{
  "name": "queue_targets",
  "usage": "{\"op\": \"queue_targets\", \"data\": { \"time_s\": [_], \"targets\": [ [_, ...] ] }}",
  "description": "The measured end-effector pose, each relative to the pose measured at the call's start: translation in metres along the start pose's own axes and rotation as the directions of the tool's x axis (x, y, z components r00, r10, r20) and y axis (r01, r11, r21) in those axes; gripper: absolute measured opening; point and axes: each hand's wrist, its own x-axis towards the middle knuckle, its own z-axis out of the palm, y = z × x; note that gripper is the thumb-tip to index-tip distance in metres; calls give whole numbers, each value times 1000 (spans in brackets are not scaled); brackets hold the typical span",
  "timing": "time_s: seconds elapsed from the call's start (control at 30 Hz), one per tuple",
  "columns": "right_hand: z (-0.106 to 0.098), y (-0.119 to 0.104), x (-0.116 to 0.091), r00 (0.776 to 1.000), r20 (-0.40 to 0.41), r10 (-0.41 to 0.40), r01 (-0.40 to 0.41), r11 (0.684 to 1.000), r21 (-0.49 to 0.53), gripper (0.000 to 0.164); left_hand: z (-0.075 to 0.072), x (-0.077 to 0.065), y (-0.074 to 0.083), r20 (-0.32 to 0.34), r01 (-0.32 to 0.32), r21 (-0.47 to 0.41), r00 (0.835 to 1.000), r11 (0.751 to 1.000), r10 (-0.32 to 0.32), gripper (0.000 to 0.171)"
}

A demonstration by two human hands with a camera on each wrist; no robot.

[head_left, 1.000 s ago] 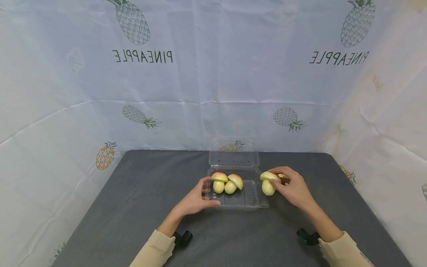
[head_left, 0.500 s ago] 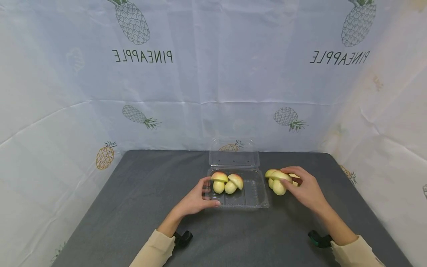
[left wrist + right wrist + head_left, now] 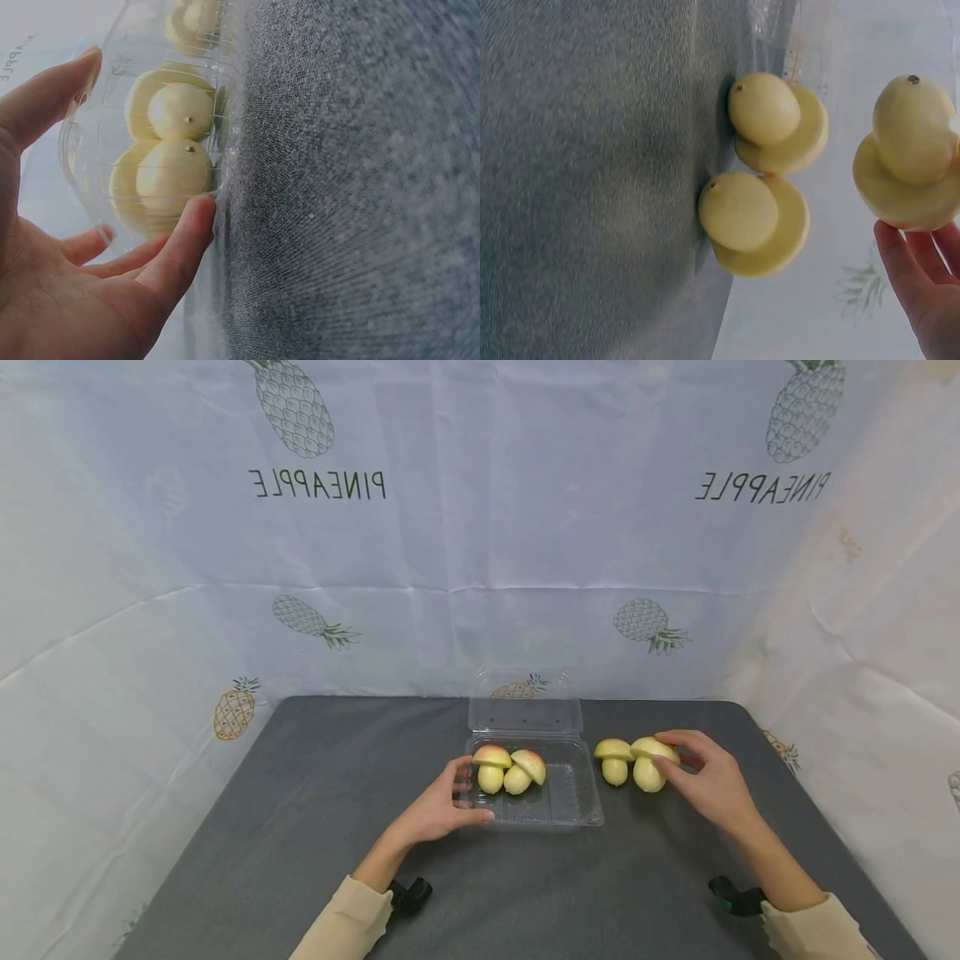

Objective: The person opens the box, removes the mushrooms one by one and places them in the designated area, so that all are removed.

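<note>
My right hand (image 3: 708,785) pinches a pale yellow toy mushroom (image 3: 648,775) between thumb and fingers, raised above the table in the right wrist view. Two more toy mushrooms stand behind it; in the head view the left one (image 3: 615,768) shows, the other is mostly hidden by the held one and the hand. My left hand (image 3: 442,806) holds the left side of a clear plastic container (image 3: 573,789), thumb at its front edge. Inside, at the left, are two toy mushrooms with reddish-yellow caps, one upright (image 3: 491,777) and one tilted (image 3: 517,779) against it.
The container's clear lid (image 3: 525,717) stands raised at the back, near the pineapple-print curtain (image 3: 480,527). A dark grey cloth (image 3: 510,893) covers the table. A black wrist strap mount (image 3: 410,896) sits by the left sleeve, another (image 3: 738,897) by the right.
My right hand has moved right with its toy mushroom, away from the container's right edge, leaving the left standing mushroom in plain view. My left hand has stayed at the container.
</note>
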Motion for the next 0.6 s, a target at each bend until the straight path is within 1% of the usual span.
{"op": "queue_targets", "data": {
  "time_s": [0.2, 0.6],
  "targets": [
    [-8, 4, -1, 1000, -18, 25, -25, 1000, 2, 31, -1, 0, 0, -3, 1, -5, 1000, 1000, -1, 97],
    [-22, 18, 1, 995, -38, 89, -86, 994, 74, 38, -1, 1, 0, 5, 9, -16, 1000, 1000, -9, 95]
  ]
}}
